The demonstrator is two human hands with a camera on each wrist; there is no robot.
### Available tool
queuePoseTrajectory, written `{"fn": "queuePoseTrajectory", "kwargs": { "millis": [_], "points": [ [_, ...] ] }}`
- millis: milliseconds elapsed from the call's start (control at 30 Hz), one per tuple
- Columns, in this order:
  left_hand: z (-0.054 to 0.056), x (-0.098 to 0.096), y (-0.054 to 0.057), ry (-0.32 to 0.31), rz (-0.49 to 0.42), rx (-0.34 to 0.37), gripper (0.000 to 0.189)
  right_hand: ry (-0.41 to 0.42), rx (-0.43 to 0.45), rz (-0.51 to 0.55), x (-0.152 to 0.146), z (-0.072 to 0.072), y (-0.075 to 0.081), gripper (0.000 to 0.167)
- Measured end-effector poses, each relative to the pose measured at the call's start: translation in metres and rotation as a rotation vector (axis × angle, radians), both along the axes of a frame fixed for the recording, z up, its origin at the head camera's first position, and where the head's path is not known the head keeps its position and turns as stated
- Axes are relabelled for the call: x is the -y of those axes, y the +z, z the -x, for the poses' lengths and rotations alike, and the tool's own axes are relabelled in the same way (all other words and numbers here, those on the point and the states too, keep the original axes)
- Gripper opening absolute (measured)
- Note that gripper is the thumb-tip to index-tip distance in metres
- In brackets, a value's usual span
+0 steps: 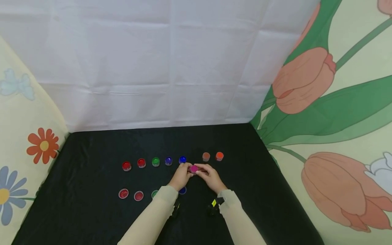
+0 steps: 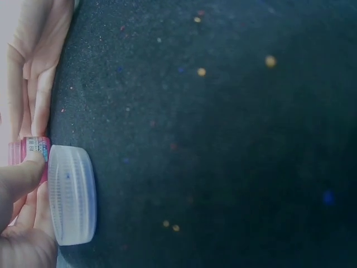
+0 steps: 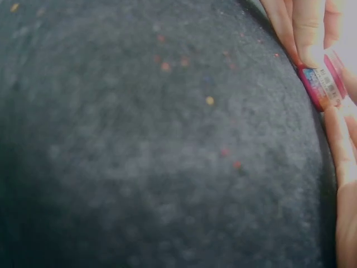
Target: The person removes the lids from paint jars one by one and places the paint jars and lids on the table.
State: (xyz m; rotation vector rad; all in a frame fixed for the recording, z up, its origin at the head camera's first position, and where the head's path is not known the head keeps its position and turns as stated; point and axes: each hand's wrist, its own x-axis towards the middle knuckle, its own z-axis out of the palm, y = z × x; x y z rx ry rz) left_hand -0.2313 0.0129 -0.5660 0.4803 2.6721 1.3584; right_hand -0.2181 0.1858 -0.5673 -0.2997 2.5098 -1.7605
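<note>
Between both hands, over the black cloth, is a small magenta jar (image 1: 194, 169) with a printed label. My left hand (image 1: 180, 177) pinches it from the left, thumb on the label in the left wrist view. From the other side, the fingers of my right hand (image 1: 212, 178) grip the same jar. Its label and pink contents also show on the jar (image 3: 322, 86) in the right wrist view. Just beyond the left hand stands a blue jar (image 1: 182, 159). A clear ridged lid (image 2: 72, 195) with a blue tint lies close by the left fingers.
Left of the blue jar are a purple jar (image 1: 168, 161), a green jar (image 1: 156, 161) and two red jars (image 1: 141, 163). Two orange jars (image 1: 219, 156) stand to the right. Nearer lie round red lids (image 1: 123, 193) and a green one (image 1: 154, 194), partly behind the left sleeve.
</note>
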Motion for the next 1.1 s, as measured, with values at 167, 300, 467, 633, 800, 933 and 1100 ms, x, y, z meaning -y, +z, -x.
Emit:
{"fn": "queuePoseTrajectory", "kwargs": {
  "millis": [167,300,467,633,800,933,1100],
  "points": [
    [0.0,0.0,0.0,0.003,-0.012,0.024,0.023,0.051,0.044,0.083,0.001,-0.006,0.02,0.036],
    [-0.001,0.0,0.0,0.004,-0.022,0.032,0.023,0.038,0.045,0.117,0.002,-0.007,0.021,0.029],
    [-0.001,0.0,-0.001,0.005,-0.019,0.016,0.023,0.022,0.028,0.11,0.002,-0.006,0.019,0.026],
    [-0.002,-0.001,-0.003,0.006,-0.01,-0.01,0.022,0.042,0.027,0.089,-0.002,-0.005,0.016,0.028],
    [-0.004,-0.001,-0.003,0.001,0.004,-0.023,0.022,0.044,0.035,0.106,-0.004,-0.005,0.012,0.029],
    [-0.003,0.0,-0.002,-0.001,0.002,-0.019,0.021,0.031,0.034,0.126,-0.002,-0.005,0.012,0.03],
    [-0.001,0.0,-0.001,-0.002,0.005,-0.012,0.023,0.024,0.021,0.113,-0.001,-0.005,0.014,0.029]
  ]
}}
